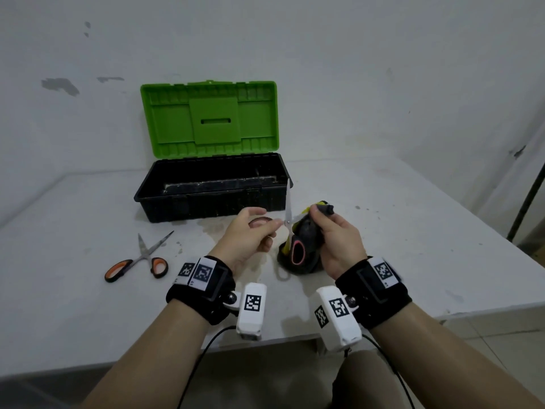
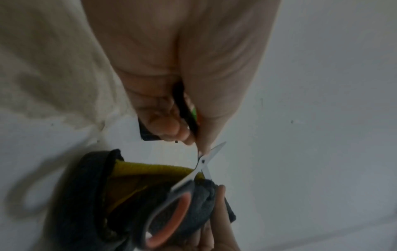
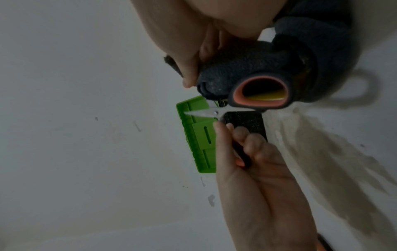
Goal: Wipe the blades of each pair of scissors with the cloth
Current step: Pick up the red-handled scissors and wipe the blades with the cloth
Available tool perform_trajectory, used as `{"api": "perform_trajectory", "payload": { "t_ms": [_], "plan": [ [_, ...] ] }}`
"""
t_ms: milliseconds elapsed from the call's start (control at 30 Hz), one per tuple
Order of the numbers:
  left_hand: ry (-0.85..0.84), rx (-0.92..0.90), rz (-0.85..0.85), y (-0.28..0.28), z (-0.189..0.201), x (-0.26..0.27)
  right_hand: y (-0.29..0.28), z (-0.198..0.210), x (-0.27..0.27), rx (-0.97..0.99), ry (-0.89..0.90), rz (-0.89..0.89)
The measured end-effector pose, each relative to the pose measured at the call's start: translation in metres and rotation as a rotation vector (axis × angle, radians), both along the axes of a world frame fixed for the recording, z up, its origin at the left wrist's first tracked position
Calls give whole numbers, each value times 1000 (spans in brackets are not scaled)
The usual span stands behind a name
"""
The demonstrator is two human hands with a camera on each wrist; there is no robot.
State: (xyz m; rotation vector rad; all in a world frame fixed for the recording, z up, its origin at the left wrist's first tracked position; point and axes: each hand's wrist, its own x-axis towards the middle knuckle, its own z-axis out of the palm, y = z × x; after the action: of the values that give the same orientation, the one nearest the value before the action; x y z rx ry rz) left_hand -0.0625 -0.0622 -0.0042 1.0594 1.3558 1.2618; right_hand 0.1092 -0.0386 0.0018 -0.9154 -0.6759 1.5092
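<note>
Above the middle of the white table [image 1: 88, 320], just in front of the toolbox, you hold the open scissors [image 1: 288, 208]: thin bright steel blades crossed at a small pivot, one tip pointing up against the box's front rim, and black handles lined in orange, half buried in the cloth. Your left hand [image 1: 250, 234] pinches the scissors near the pivot between thumb and fingertips. Your right hand [image 1: 336, 240] is curled around the cloth [image 1: 306, 231], a dark grey nubbly fabric with a yellow side, bunched around the other blade and hanging down to the tabletop.

A second pair of scissors [image 1: 138, 261], with duller, spotted blades and the same orange-lined loops, lies open and flat well to your left, apart from everything. The toolbox [image 1: 212, 196] is a black plastic tub, scuffed inside, with its ribbed green lid [image 1: 209, 119] standing open against the wall. Bare tabletop lies to your right up to the table's edge.
</note>
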Motion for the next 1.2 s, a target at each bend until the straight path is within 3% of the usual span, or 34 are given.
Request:
{"api": "perform_trajectory", "payload": {
  "t_ms": [100,267,533,733,867,1033,1100,1200],
  "plan": [
    [-200,-39,105,1,2,10,-3,0,-5,21,66,-51],
    [-244,-117,168,4,4,23,-13,-1,-16,19,87,6],
    [-56,79,344,4,4,25,-17,-11,-13,28,-34,75],
    [81,134,338,1,2,15,11,-1,18,18,-233,-225],
    [128,116,321,-1,-2,22,8,28,15,216,-606,-43],
    [143,112,282,-1,-6,31,-1,28,1,718,-1235,104],
    [153,119,273,-1,-6,31,0,19,1,751,-1335,142],
    [159,129,275,-1,-7,31,-1,11,1,798,-1343,166]
  ]
}}
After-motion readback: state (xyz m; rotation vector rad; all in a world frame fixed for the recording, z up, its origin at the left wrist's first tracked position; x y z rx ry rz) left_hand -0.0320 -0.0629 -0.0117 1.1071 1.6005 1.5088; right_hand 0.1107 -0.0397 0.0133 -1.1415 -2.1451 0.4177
